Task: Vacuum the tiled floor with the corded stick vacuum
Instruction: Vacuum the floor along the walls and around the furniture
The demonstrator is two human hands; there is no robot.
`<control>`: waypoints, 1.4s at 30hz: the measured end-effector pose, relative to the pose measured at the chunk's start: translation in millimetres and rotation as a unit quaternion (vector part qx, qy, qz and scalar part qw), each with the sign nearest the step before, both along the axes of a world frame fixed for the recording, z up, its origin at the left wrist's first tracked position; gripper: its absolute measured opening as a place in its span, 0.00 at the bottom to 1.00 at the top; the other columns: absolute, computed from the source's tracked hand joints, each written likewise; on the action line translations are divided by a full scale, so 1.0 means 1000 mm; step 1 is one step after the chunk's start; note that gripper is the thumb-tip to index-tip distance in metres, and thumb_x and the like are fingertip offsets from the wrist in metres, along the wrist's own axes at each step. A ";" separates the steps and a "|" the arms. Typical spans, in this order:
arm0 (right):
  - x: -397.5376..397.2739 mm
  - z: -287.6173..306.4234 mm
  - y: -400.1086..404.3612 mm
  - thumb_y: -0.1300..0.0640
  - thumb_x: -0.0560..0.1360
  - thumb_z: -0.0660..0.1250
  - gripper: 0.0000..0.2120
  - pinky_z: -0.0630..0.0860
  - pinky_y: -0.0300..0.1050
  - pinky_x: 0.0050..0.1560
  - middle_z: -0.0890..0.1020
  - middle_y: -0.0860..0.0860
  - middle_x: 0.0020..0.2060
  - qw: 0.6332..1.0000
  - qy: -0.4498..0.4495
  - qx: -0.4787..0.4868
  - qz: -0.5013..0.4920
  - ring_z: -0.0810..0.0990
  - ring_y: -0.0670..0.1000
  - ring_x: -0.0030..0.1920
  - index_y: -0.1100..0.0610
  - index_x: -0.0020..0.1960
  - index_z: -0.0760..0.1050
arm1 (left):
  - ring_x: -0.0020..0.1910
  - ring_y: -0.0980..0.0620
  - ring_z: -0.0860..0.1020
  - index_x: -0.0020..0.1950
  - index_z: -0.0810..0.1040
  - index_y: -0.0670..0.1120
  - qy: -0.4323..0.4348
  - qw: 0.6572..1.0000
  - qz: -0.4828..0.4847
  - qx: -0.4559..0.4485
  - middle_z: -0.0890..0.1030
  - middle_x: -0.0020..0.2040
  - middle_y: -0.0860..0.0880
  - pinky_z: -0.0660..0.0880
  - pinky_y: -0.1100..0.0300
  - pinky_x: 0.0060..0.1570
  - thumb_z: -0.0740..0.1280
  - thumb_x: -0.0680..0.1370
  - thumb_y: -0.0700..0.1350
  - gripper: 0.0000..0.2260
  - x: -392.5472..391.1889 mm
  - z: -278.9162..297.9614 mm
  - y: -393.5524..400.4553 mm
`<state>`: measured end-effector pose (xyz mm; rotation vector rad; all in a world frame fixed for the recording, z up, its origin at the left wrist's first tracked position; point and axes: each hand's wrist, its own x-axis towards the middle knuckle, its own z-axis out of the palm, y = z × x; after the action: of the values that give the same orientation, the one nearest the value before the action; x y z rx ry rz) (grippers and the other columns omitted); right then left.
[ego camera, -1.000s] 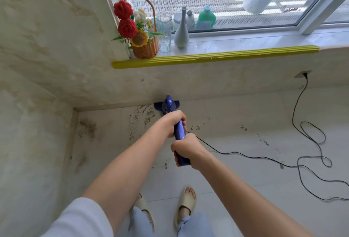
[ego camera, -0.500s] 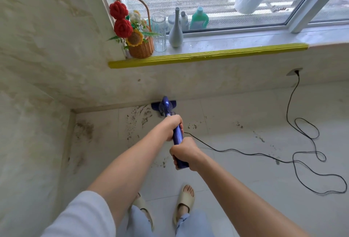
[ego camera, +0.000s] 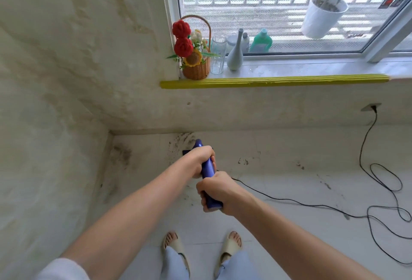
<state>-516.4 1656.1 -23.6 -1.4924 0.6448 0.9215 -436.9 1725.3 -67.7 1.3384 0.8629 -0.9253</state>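
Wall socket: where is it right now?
Head view, far right: the wall socket sits low on the wall under the yellow sill strip, with the black cord plugged in and trailing onto the floor.

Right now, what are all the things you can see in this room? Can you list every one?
blue corded stick vacuum: one, blue, in both hands, head near the wall
black power cord: one, black, looped on the floor, plugged into the wall socket
white tiled floor: one, white, with dark dirt specks near the corner
woven flower basket: one, tan with red and yellow flowers, left end of the sill
clear glass jar: one, clear, beside the basket
grey narrow-necked vase: one, grey, on the sill
green bottle: one, green, behind the glass pane
white plant pot: one, white, outside
yellow sill strip: one, yellow, along the sill edge
beige slippers: two, beige, on the feet
left hand: one, grips the vacuum, farther up
right hand: one, grips the handle end
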 end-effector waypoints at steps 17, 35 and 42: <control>0.018 -0.009 0.072 0.70 0.71 0.60 0.08 0.73 0.44 0.30 0.72 0.56 0.33 0.999 0.005 -0.031 0.033 0.73 0.51 0.27 0.62 0.49 0.68 | 0.19 0.55 0.65 0.31 0.64 0.45 0.024 0.999 0.020 -0.026 0.66 0.21 0.51 0.65 0.69 0.21 0.56 0.74 0.34 0.13 0.015 -0.006 0.074; 0.009 -0.026 0.074 0.72 0.74 0.57 0.09 0.65 0.37 0.21 0.68 0.54 0.28 0.983 0.039 0.085 -0.158 0.66 0.48 0.24 0.60 0.43 0.64 | 0.26 0.48 0.71 0.44 0.74 0.36 -0.064 0.989 -0.105 0.078 0.77 0.37 0.43 0.72 0.61 0.33 0.59 0.66 0.35 0.09 0.021 -0.024 0.051; 0.029 -0.030 0.069 0.72 0.74 0.57 0.09 0.66 0.36 0.21 0.68 0.54 0.28 0.989 0.031 0.065 -0.129 0.66 0.48 0.24 0.59 0.44 0.64 | 0.27 0.49 0.69 0.28 0.68 0.43 -0.064 0.989 -0.089 0.102 0.71 0.28 0.47 0.69 0.62 0.37 0.56 0.72 0.37 0.12 0.037 -0.022 0.050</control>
<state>-487.6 1725.1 -54.0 -1.2345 0.7876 0.7949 -399.9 1775.3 -89.6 1.6540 0.7630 -0.8943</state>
